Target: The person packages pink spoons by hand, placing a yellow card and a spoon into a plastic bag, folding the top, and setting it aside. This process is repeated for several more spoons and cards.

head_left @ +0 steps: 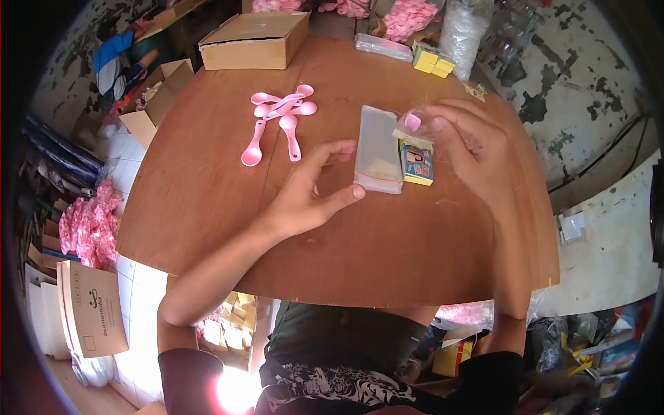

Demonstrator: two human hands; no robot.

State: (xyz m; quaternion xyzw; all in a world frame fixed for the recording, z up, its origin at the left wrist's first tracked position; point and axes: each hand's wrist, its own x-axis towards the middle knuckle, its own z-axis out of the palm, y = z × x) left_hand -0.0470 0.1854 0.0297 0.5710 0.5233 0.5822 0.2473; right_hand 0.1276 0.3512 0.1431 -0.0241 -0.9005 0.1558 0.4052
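My right hand pinches a clear plastic bag with a small pink piece showing in it, most likely a spoon end. Beneath it lies a stack of small printed cards with yellow edges. To the left of the cards is a pile of flat clear bags. My left hand is open beside that pile, thumb and fingers apart, its fingertips close to the pile's left edge. Farther left, several pink plastic spoons lie loosely heaped on the wooden table.
A closed cardboard box stands at the table's far left. Along the far right edge are a packet of clear bags, yellow card stacks and a plastic roll. A person is at the far left, near an open carton.
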